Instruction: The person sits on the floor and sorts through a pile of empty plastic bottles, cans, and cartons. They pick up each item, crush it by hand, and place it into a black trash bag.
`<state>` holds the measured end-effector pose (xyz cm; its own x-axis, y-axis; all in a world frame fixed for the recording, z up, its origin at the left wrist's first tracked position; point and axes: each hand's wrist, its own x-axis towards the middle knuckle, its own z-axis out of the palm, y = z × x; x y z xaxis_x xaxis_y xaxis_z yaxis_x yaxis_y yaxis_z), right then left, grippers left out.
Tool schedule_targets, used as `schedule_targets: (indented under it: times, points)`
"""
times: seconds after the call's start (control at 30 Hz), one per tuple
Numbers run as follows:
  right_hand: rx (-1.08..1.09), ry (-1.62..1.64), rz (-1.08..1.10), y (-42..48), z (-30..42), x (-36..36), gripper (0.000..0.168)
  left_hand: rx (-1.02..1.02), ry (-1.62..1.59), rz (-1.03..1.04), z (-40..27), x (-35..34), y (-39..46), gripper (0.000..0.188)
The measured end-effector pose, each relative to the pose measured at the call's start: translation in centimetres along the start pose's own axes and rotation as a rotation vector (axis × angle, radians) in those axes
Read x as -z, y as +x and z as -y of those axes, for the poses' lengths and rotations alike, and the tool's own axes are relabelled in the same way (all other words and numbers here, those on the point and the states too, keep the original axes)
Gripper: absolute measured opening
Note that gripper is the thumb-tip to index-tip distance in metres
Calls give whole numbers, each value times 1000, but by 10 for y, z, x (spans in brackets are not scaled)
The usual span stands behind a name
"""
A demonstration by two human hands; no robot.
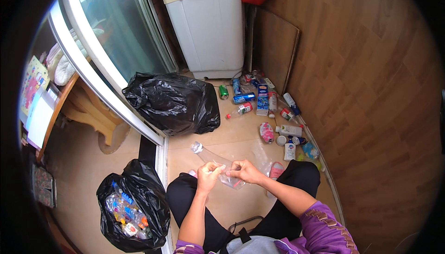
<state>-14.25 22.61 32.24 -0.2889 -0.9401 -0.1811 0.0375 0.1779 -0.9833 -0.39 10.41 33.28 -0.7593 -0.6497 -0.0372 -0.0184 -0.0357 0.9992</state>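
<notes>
Between my knees, both hands are at a transparent plastic bottle (pixel 212 156), which slants with its neck up and to the left. My left hand (pixel 209 177) pinches the bottle's side with thumb and forefinger. Close beside it, the fingertips of my right hand (pixel 246 171) are pinched together against the same side. A thin transparent film seems to lie between the fingers, too fine to make out surely. A small red strip shows near the bottle's base. No printed label is visible on the bottle.
An open black bag (pixel 154 202) of plastic bottles stands left; a fuller black bag (pixel 174 104) lies ahead. Cans such as a green can (pixel 223 92), a blue carton (pixel 262 99) and a white bottle (pixel 290 152) cover the floor right, below a wood-patterned wall (pixel 354 80). Behind stands a white washing machine (pixel 212 31).
</notes>
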Motion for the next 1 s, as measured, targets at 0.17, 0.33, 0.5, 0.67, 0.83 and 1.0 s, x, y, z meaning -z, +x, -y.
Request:
schedule_targets:
  times: [0.17, 0.33, 0.5, 0.67, 0.83, 1.0]
  points:
    - [91, 123, 17, 2, 0, -5, 25, -30, 22, 15, 3, -3, 0, 11]
    - [76, 38, -20, 7, 5, 0, 32, -6, 34, -6, 0, -6, 3, 13]
    - [67, -24, -101, 5, 2, -4, 37, 24, -20, 15, -2, -9, 3, 12]
    - [137, -77, -126, 7, -5, -3, 38, 100, -10, 90, -16, -11, 0, 9]
    - [86, -141, -261, 4, 7, 7, 38, 159, -198, -99, -23, 3, 0, 16]
    - [152, -370, -230, -2, 11, 1, 41, 144, -1105, -216, -6, 66, 20, 14]
